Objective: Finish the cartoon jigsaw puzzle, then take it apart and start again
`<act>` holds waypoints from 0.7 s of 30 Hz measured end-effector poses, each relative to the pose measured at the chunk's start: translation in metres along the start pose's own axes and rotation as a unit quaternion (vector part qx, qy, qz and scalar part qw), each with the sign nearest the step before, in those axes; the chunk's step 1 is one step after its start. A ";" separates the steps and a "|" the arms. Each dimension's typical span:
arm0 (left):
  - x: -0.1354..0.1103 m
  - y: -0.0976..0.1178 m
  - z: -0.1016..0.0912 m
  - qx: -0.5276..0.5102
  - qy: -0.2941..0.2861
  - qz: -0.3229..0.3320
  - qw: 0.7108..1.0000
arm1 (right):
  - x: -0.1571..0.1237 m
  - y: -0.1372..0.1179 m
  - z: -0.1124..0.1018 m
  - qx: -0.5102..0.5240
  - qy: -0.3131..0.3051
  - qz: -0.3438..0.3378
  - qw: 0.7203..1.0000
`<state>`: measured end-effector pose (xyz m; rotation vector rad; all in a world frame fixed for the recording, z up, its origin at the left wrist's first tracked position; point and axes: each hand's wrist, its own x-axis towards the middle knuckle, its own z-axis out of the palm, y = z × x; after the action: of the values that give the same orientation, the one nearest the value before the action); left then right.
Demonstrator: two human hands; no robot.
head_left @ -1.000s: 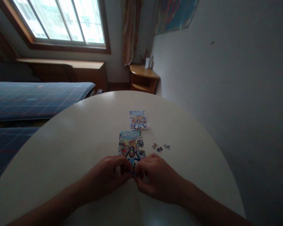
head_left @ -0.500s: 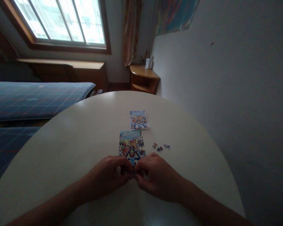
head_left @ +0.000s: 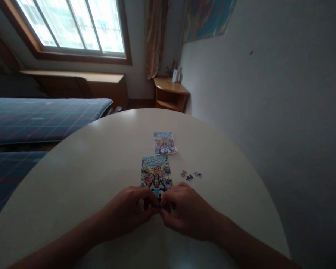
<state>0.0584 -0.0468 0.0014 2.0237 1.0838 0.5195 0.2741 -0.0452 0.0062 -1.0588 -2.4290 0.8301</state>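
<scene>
A partly assembled jigsaw puzzle (head_left: 155,173) with a crowded colourful picture lies flat on the table, gaps showing along its right side. My left hand (head_left: 131,207) and my right hand (head_left: 184,209) meet at its lower edge, covering that part. Thumb and forefinger of each hand are pinched on a small dark puzzle piece (head_left: 159,206), mostly hidden by the fingertips. To the right of the puzzle lie a few loose puzzle pieces (head_left: 189,177). Behind it is a paper reference picture (head_left: 164,143) with a similar image.
The round white table (head_left: 78,179) fills the foreground. Past its left edge is a plaid mattress (head_left: 44,116). A wooden corner shelf (head_left: 170,86) stands beyond the far edge, and a pale wall (head_left: 257,104) runs along the right.
Both hands stay at the puzzle's lower edge; the fingertips have shifted only slightly around the small piece. The loose pieces and the reference picture have not moved.
</scene>
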 end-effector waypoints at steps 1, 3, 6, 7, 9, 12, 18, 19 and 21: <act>0.000 0.000 0.000 0.001 -0.001 -0.002 1.000 | 0.001 0.000 0.000 -0.004 -0.002 -0.005 1.000; 0.000 0.001 -0.001 0.003 0.004 -0.001 1.000 | 0.001 0.001 0.000 -0.015 -0.002 -0.016 1.000; 0.001 0.002 -0.003 0.012 0.028 -0.001 1.000 | 0.002 0.003 -0.004 -0.047 0.011 -0.023 0.999; 0.001 0.001 -0.003 0.017 0.038 -0.003 0.999 | 0.002 0.003 -0.005 -0.064 0.024 -0.017 0.998; 0.001 0.000 -0.004 0.026 0.054 -0.012 0.998 | 0.001 0.006 -0.009 -0.105 0.059 0.007 0.993; 0.002 -0.002 -0.003 0.032 0.054 -0.031 0.998 | 0.001 0.010 -0.011 -0.163 0.100 0.043 0.981; 0.003 -0.006 -0.001 0.020 0.059 -0.005 0.998 | 0.005 0.014 -0.010 -0.223 0.104 0.059 0.968; 0.003 -0.007 -0.001 0.017 0.061 0.005 0.998 | 0.005 0.014 -0.009 -0.226 0.101 0.060 0.967; 0.003 -0.007 -0.002 0.008 0.062 0.016 0.998 | 0.006 0.015 -0.009 -0.228 0.095 0.061 0.967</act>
<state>0.0555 -0.0410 -0.0033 2.0479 1.1336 0.6632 0.2827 -0.0294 0.0043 -1.3887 -2.4628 0.1816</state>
